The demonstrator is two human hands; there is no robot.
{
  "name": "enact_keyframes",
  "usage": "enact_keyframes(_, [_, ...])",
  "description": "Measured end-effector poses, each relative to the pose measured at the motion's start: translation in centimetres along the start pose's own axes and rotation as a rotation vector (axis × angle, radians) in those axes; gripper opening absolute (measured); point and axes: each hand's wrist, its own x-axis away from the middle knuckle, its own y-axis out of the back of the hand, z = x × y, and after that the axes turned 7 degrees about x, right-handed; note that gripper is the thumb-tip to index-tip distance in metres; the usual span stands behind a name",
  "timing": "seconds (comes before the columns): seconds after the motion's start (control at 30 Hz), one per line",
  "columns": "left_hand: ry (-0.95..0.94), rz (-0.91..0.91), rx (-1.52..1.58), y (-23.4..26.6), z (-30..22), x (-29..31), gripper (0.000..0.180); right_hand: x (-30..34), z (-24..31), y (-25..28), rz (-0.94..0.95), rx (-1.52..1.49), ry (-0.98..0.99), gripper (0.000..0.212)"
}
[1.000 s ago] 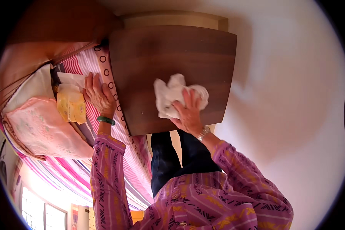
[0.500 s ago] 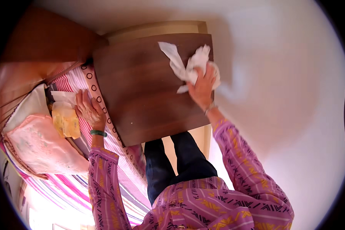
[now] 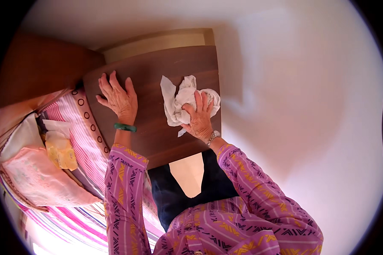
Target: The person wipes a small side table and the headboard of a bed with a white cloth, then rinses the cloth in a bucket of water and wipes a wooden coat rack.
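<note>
Under my right hand lies a crumpled white tissue, pressed against the dark brown wooden tabletop. My fingers bend over the bunched part, and a loose strip sticks out to the left. My left hand is over the far left part of the tabletop with its fingers spread and nothing in them. Whether its fingertips touch the wood I cannot tell. A green bangle circles that wrist. On the bed at the left sits a yellow tissue pack with a white sheet rising from its top.
A pink pillow rests beside the pack on the bed with its striped pink sheet. The brown headboard meets the tabletop's far left corner. A pale wall stands along the right side.
My left hand has left the tissue pack and moved right, over the tabletop. My right hand has drawn the tissue nearer and leftward from the far right corner.
</note>
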Motion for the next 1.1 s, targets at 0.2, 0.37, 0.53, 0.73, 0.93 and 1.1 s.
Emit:
enact_keyframes(0.2, [-0.003, -0.107, -0.064, -2.7, 0.2, 0.7, 0.047, -0.7, -1.9, 0.1, 0.106, -0.024, 0.108, 0.063])
enact_keyframes(0.37, [0.016, -0.104, -0.114, -2.1, 0.2, 0.6, 0.047, -9.6, -6.2, 3.0, 0.159, 0.006, 0.407, 0.059])
enact_keyframes(0.53, [0.039, -0.081, -0.159, -1.7, 0.5, 0.9, 0.048, -16.5, -7.7, 4.1, -0.004, -0.036, 0.299, 0.050])
enact_keyframes(0.73, [0.057, -0.077, -0.147, -1.7, -0.2, 0.8, 0.049, -16.2, -6.4, 5.0, 0.035, -0.056, 0.187, 0.056])
enact_keyframes(0.93, [0.078, -0.053, -0.103, -1.9, -0.2, 0.8, 0.048, -18.1, 1.7, 3.0, 0.129, -0.192, 0.451, 0.065])
enact_keyframes(1.1, [0.061, -0.084, -0.068, -1.8, 0.8, 0.8, 0.040, -20.0, 5.5, 0.8, 0.105, -0.278, 0.649, 0.055])
